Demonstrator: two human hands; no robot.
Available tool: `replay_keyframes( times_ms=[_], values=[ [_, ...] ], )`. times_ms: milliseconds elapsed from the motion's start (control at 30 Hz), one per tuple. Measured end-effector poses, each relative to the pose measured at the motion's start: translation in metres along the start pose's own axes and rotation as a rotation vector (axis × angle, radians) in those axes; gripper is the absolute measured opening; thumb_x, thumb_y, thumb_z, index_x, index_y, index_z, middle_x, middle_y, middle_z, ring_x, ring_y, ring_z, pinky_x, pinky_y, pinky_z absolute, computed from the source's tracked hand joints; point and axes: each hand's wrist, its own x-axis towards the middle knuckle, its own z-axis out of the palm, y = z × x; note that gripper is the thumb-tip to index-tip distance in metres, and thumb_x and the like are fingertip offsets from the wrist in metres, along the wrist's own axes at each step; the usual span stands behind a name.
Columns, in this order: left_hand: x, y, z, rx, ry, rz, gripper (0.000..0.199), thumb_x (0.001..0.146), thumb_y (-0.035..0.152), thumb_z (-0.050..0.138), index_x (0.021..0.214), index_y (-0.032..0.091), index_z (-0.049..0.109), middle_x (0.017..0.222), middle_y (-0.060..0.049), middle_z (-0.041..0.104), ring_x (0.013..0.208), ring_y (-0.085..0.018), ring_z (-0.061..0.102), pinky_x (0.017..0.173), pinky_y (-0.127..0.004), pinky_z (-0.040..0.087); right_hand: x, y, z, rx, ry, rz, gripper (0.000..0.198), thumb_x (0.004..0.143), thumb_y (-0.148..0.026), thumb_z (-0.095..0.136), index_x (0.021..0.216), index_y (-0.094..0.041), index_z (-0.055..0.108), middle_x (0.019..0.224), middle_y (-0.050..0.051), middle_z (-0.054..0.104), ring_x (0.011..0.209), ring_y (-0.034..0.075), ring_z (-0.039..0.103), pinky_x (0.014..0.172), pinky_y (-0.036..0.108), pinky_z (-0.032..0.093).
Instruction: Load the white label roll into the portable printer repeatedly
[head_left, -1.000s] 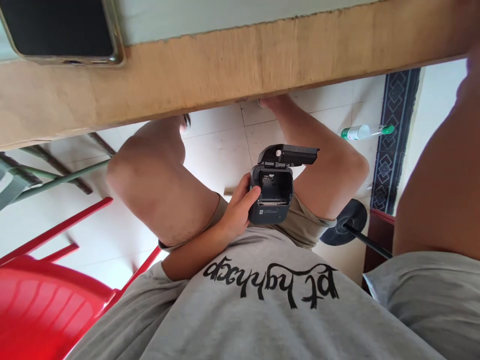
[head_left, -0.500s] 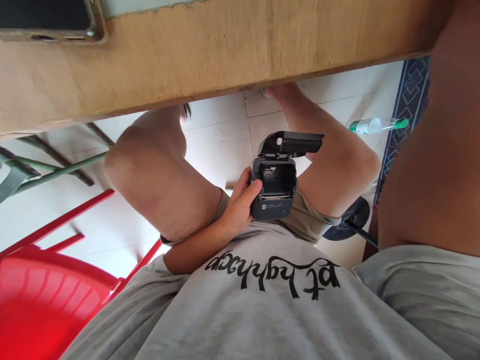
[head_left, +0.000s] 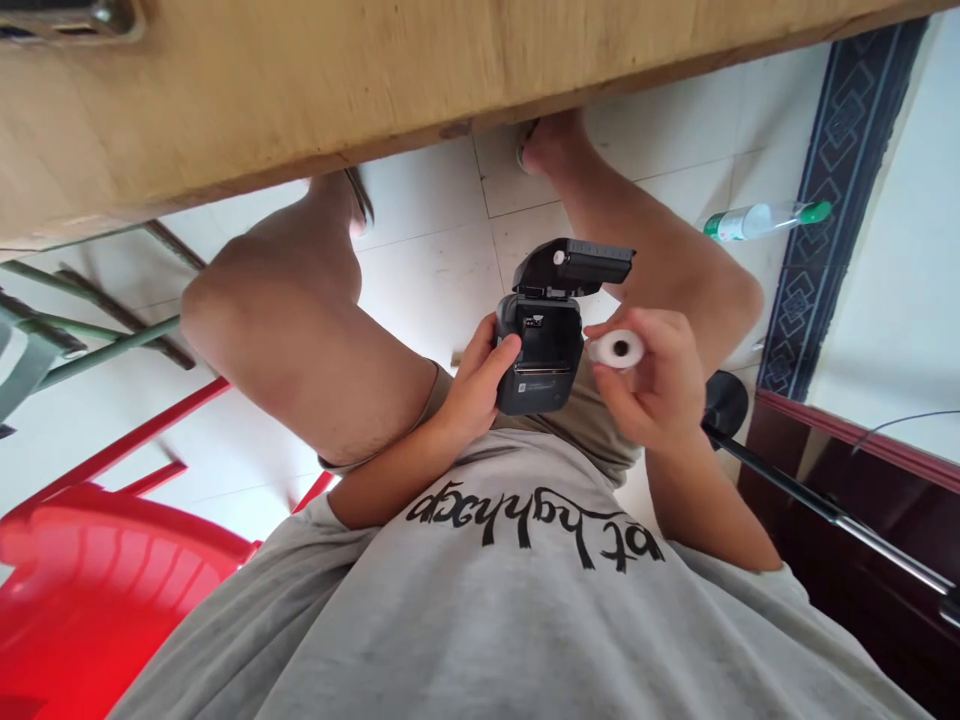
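A small black label printer (head_left: 541,365) is held over my lap, its lid (head_left: 577,262) flipped up and its roll compartment bare inside. My left hand (head_left: 480,375) grips the printer's left side, thumb on top near the rim. In my right hand (head_left: 660,375) is a small white paper roll (head_left: 619,349), pinched between thumb and fingers with its dark core hole facing me. The roll is just right of the printer, outside the compartment; whether it touches the casing I cannot tell.
A wooden table edge (head_left: 420,75) runs across the top, with part of a dark device (head_left: 71,18) on it. A red plastic chair (head_left: 127,570) stands at left. On the tiled floor lies a green-capped bottle (head_left: 765,221) near the wall. A black-and-silver bar (head_left: 840,520) crosses at right.
My right arm has come down from the upper right, bringing the white paper roll beside the printer. My left hand still holds the open printer. The view has shifted slightly.
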Motion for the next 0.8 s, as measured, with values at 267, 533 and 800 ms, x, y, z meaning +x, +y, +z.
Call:
replay_keyframes(
  times_ms=[267, 533, 800],
  values=[
    [0.001, -0.004, 0.001, 0.039, -0.038, 0.046, 0.075, 0.074, 0.075, 0.097, 0.122, 0.024, 0.071, 0.113, -0.002, 0.081, 0.107, -0.02, 0.078, 0.092, -0.03, 0.064, 0.009, 0.016, 0.02, -0.312, -0.031, -0.196, 0.043, 0.108, -0.044, 0.061, 0.115, -0.002, 0.067, 0.123, 0.009, 0.069, 0.124, 0.0, 0.063, 0.121, 0.019, 0.061],
    [0.003, -0.005, 0.003, 0.062, -0.074, 0.077, 0.073, 0.077, 0.075, 0.095, 0.123, 0.025, 0.07, 0.107, -0.001, 0.079, 0.098, -0.018, 0.077, 0.087, -0.029, 0.063, 0.016, 0.012, 0.017, -0.401, 0.07, -0.331, 0.03, 0.105, -0.031, 0.064, 0.106, -0.002, 0.067, 0.123, 0.007, 0.071, 0.123, -0.001, 0.063, 0.117, 0.014, 0.056],
    [0.007, -0.008, 0.001, 0.097, -0.12, 0.128, 0.073, 0.078, 0.075, 0.092, 0.126, 0.025, 0.067, 0.116, -0.004, 0.079, 0.107, -0.02, 0.076, 0.091, -0.03, 0.062, 0.011, -0.004, 0.016, -0.358, 0.066, -0.396, 0.025, 0.102, -0.026, 0.066, 0.095, -0.002, 0.065, 0.106, 0.005, 0.068, 0.123, 0.001, 0.06, 0.123, 0.017, 0.053]
  ],
)
